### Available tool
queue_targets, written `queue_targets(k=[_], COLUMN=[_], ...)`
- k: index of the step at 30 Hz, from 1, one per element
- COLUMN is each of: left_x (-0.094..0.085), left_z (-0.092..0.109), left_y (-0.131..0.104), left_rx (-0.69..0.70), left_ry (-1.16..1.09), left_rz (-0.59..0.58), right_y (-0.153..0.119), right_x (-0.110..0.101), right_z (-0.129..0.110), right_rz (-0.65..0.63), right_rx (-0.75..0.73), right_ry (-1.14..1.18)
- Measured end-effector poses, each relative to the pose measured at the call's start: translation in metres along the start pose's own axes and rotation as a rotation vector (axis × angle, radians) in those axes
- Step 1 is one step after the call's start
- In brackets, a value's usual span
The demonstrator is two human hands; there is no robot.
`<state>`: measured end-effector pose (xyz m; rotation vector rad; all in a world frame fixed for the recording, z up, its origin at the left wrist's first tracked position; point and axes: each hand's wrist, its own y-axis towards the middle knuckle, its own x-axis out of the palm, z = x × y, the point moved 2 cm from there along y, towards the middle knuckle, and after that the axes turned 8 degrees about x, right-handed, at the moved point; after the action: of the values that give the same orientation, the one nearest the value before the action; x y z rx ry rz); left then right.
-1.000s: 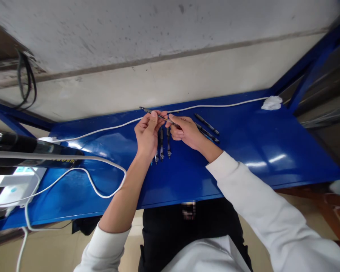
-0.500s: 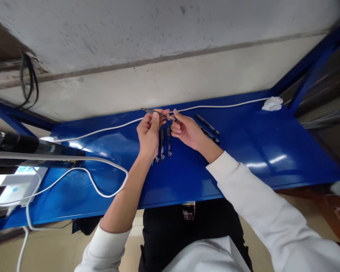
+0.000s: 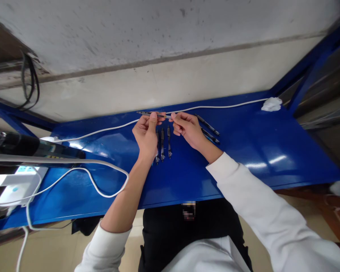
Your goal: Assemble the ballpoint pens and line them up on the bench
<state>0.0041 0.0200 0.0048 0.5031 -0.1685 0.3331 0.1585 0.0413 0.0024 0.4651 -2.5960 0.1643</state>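
Note:
My left hand [image 3: 145, 136] pinches a dark, slim pen [image 3: 145, 113] between thumb and fingers, its tip pointing left. At the pen's right end, the closed fingers of my right hand [image 3: 188, 127] grip a thin, pale, see-through part; whether it is joined to the barrel I cannot tell. Under and between my hands, several dark pens lie side by side on the blue table, among them one pen [image 3: 169, 141] nearest my right hand. Beyond my right wrist lie another dark pen [image 3: 208, 125] and a partly covered pen [image 3: 212, 136].
A white cable [image 3: 102, 133] runs along the back of the blue table [image 3: 257, 143]. Crumpled white tissue [image 3: 272, 104] lies at the back right. On the left are a black cylindrical object [image 3: 39, 147], a white power strip [image 3: 19, 189] and a looping cable [image 3: 102, 194] beside my left forearm.
My left hand and the pen have shifted slightly left, and the pen lies more level. My right hand has turned a little, with more of the pale thin part showing between the hands.

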Motion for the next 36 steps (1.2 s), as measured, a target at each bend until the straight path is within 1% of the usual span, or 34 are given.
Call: queue_targets(k=[2, 4, 6, 8, 10, 12, 14, 16, 19, 21, 24, 26, 29, 31, 33, 36], left_x=[0.003, 0.006, 0.008, 0.006, 0.0, -0.011, -0.022, -0.029, -0.031, -0.028, -0.02, -0.017, -0.015, -0.015, -0.016, -0.016], left_z=[0.002, 0.003, 0.006, 0.007, 0.007, 0.005, 0.001, -0.002, -0.003, -0.001, 0.003, 0.006, 0.007, 0.008, 0.008, 0.009], left_y=[-0.001, -0.001, 0.0, 0.003, 0.008, 0.014, 0.02, 0.023, 0.024, 0.022, 0.019, 0.017, 0.016, 0.016, 0.017, 0.017], left_rx=[-0.004, -0.034, -0.073, -0.118, -0.163, -0.196, -0.207, -0.219, -0.258, -0.283, -0.283, -0.273, -0.261, -0.252, -0.254, -0.266], left_ry=[0.0, -0.03, -0.092, -0.159, -0.202, -0.218, -0.218, -0.226, -0.247, -0.247, -0.248, -0.262, -0.261, -0.251, -0.25, -0.262], left_rz=[-0.004, -0.018, -0.027, -0.012, 0.029, 0.087, 0.138, 0.153, 0.165, 0.169, 0.124, 0.101, 0.082, 0.074, 0.093, 0.127], right_y=[0.0, 0.001, 0.002, 0.004, 0.006, 0.009, 0.01, 0.01, 0.006, 0.003, 0.0, -0.001, -0.001, -0.001, -0.001, -0.001], right_x=[0.0, -0.001, -0.004, -0.009, -0.016, -0.022, -0.026, -0.028, -0.032, -0.038, -0.048, -0.052, -0.053, -0.052, -0.05, -0.05], right_z=[-0.001, -0.004, -0.01, -0.015, -0.019, -0.02, -0.021, -0.022, -0.025, -0.026, -0.026, -0.025, -0.024, -0.025, -0.025, -0.025], right_rz=[0.019, 0.066, 0.12, 0.168, 0.207, 0.223, 0.206, 0.173, 0.159, 0.193, 0.252, 0.246, 0.222, 0.237, 0.253, 0.242], right_rx=[0.037, 0.061, 0.046, 0.014, -0.007, -0.013, -0.013, -0.012, 0.0, 0.029, 0.029, -0.005, -0.04, -0.032, -0.02, -0.028], right_ry=[0.047, 0.11, 0.202, 0.293, 0.365, 0.432, 0.495, 0.541, 0.539, 0.507, 0.522, 0.566, 0.554, 0.505, 0.474, 0.497])
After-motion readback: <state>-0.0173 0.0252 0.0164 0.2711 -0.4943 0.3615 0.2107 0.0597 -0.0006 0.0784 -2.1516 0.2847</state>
